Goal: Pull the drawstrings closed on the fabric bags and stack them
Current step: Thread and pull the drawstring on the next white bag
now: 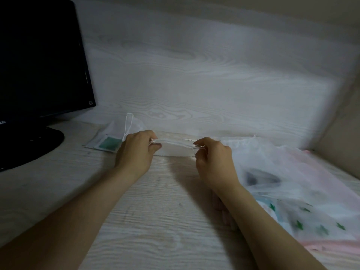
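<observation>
A small white fabric bag point(173, 148) is held just above the desk between my two hands. My left hand point(136, 151) pinches its left end and my right hand point(213, 159) pinches its right end, both on the top hem where the drawstring runs. The bag hangs stretched flat between them. Behind my left hand lies another sheer white bag point(115, 135) with a looped white drawstring point(128, 123) and a green square showing through it. To the right lies a heap of sheer white bags point(288, 184) with dark and green shapes inside.
A black monitor point(41, 61) on a round base point(29, 147) stands at the left. A pale wood-grain wall panel point(194, 75) closes the back of the desk point(152, 221). A beige side wall point(342, 123) rises at the right.
</observation>
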{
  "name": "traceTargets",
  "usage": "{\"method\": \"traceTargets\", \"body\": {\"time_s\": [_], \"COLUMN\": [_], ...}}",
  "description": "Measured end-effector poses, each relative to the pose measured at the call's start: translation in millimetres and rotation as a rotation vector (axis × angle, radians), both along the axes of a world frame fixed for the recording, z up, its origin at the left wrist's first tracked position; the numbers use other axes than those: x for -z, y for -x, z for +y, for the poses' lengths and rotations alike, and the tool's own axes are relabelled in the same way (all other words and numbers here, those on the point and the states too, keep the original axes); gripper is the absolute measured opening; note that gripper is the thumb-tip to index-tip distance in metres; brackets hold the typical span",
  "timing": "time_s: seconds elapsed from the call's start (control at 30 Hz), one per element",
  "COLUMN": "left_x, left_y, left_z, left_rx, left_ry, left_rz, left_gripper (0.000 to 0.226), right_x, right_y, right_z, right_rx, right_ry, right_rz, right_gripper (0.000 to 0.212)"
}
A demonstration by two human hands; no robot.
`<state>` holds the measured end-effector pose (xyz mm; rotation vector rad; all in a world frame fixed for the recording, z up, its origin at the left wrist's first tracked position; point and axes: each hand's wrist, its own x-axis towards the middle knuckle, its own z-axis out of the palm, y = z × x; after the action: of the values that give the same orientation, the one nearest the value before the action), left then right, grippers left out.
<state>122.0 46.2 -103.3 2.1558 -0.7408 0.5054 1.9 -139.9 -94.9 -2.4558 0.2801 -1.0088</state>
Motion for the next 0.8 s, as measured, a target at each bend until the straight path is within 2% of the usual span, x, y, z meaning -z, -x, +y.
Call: {"method": "traceTargets", "body": {"time_s": [0.2,0.3,0.37,0.43,0.53,0.67,0.8], "left_x": [-7.4,-8.2,-8.0,-9.2,-9.9,-8.3,-10.3], "left_y": [7.6,9.0,9.2,8.9,6.5,3.6,1.3], "left_z": [-6.2,-8.2,-8.4,-6.8,-2.3,1.6,6.2], "left_rx": [0.145,0.071,-0.005,-0.092,-0.177,-0.141,-0.197], "left_ry": [0.148,0.13,0.14,0.105,0.012,0.0,-0.005], "left_rz": [0.213,0.157,0.097,0.043,0.032,0.072,0.019], "left_gripper": [0.036,0.033,0.021,0.014,0.03,0.049,0.057], "right_x": [1.8,-0.6,-4.3,-7.4,-9.6,-16.8,-17.3], "right_y": [-5.8,-5.8,-2.6,0.1,0.5,7.3,16.4], "right_z": [-2.0,-1.7,-0.1,0.7,0.7,2.1,-0.5], "right_rx": [-0.18,-0.181,-0.173,-0.152,-0.091,-0.038,0.056], "right_ry": [-0.592,-0.698,-0.756,-0.758,-0.743,-0.722,-0.364], "right_rz": [0.039,0.059,0.069,0.079,0.048,0.05,0.131], "right_gripper": [0.047,0.051,0.047,0.04,0.03,0.025,0.027]}}
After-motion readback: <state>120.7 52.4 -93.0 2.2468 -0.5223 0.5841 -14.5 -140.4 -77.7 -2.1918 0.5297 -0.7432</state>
